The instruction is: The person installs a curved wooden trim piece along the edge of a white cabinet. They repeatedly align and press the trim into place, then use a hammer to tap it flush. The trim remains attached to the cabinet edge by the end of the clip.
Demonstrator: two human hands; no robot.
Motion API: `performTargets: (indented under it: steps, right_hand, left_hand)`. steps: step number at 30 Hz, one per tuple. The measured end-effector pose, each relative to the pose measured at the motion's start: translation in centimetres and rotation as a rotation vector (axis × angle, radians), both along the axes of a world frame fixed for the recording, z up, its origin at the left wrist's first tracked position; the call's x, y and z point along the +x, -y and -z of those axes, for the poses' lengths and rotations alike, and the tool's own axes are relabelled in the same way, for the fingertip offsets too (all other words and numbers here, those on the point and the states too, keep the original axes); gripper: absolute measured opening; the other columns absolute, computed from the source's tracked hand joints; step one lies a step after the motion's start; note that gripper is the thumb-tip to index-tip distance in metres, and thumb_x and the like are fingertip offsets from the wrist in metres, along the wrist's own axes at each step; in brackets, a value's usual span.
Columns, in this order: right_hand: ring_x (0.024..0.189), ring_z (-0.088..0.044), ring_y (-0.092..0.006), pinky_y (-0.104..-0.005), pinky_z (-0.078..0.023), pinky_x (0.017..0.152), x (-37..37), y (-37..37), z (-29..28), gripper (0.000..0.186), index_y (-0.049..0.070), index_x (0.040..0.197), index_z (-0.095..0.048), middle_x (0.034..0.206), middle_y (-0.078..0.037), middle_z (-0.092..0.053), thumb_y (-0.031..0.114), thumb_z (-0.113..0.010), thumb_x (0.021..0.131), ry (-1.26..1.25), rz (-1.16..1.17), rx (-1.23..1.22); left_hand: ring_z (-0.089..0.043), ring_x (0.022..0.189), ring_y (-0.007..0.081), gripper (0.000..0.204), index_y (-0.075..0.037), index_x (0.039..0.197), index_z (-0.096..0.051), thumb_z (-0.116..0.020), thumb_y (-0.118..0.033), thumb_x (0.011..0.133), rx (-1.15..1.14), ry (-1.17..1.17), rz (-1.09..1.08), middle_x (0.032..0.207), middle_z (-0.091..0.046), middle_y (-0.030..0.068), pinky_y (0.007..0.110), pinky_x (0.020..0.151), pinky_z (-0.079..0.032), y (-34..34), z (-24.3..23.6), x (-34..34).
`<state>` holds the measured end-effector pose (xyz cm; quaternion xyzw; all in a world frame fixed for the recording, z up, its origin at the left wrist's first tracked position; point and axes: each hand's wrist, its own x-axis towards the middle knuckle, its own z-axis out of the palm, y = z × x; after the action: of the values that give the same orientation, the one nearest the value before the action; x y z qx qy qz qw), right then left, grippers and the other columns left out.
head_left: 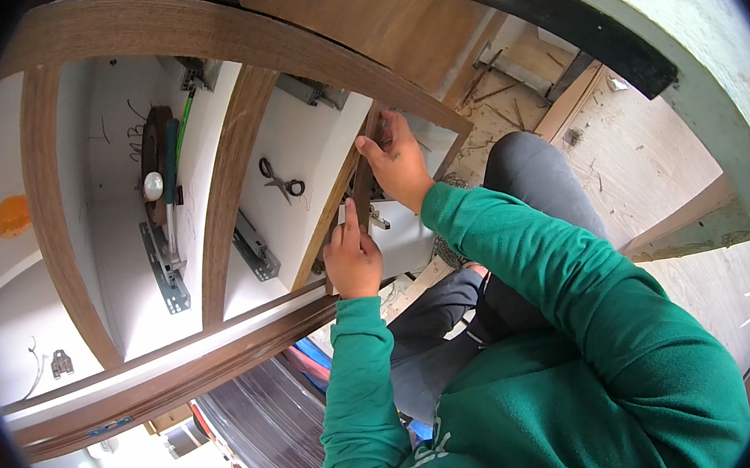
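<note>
Beside a white compartment of the wood-edged cabinet, a narrow dark-brown wooden strip (361,182) runs between my two hands. My left hand (355,261) is at its lower end, index finger pointing up along it and the other fingers curled round it. Higher up, my right hand (399,168) has its thumb and fingers closed about the strip's upper part; the fingertips are partly hidden. Just right of my left hand, a small metal hinge-like fitting (379,218) sits on a white panel (404,242). Black-handled scissors (282,180) lie in the compartment to the left.
Metal drawer runners (254,246) are fixed in the compartments. A hammer (170,218) and a brown tape roll (153,146) lie further left, past a wooden divider (233,193). An orange bottle (11,217) is at far left. Wood scraps litter the floor (494,121) beyond my knee.
</note>
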<state>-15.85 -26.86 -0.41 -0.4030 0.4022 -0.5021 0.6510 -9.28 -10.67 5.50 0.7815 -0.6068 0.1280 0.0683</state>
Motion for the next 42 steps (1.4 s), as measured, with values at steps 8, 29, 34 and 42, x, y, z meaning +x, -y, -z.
performTargets:
  steps: [8,29,34,42]
  right_hand:
    - [0.117,-0.062,-0.0398,-0.0430,-0.049,0.100,-0.28,0.08,-0.53,0.065,-0.010,0.142,-0.045,0.128,-0.031,-0.061,0.025,-0.072,0.093,-0.026,-0.014,0.006]
    - [0.123,-0.061,-0.0436,-0.0444,-0.048,0.104,-0.31,0.13,-0.43,0.068,-0.010,0.144,-0.043,0.132,-0.034,-0.060,0.026,-0.070,0.093,-0.011,-0.030,0.008]
    - [0.123,-0.061,-0.0431,-0.0442,-0.048,0.104,-0.39,0.14,-0.39,0.069,-0.011,0.145,-0.042,0.132,-0.034,-0.060,0.025,-0.070,0.093,-0.007,-0.039,0.016]
    - [0.121,-0.063,-0.0396,-0.0414,-0.050,0.102,-0.33,0.05,-0.46,0.070,-0.012,0.146,-0.042,0.131,-0.033,-0.062,0.023,-0.070,0.093,0.031,-0.023,0.009]
  left_hand:
    - [-0.063,0.077,0.0292,0.066,-0.018,0.152,-0.052,-0.066,-0.006,0.088,-0.013,-0.042,0.019,0.088,-0.063,0.0058,0.044,0.072,-0.048,0.03,0.20,0.14]
    - [-0.063,0.076,0.0279,0.069,-0.019,0.153,-0.052,-0.063,-0.003,0.087,-0.002,-0.042,0.019,0.087,-0.063,0.0051,0.043,0.072,-0.049,0.40,-0.16,-0.26]
    - [-0.063,0.077,0.0276,0.069,-0.020,0.153,-0.051,-0.064,-0.004,0.088,0.003,-0.030,0.023,0.086,-0.063,0.0047,0.043,0.073,-0.049,0.48,-0.26,-0.27]
    - [-0.063,0.079,0.0282,0.069,-0.020,0.154,-0.051,-0.063,-0.003,0.088,-0.005,-0.027,0.034,0.086,-0.062,0.0046,0.044,0.074,-0.049,0.42,-0.11,-0.04]
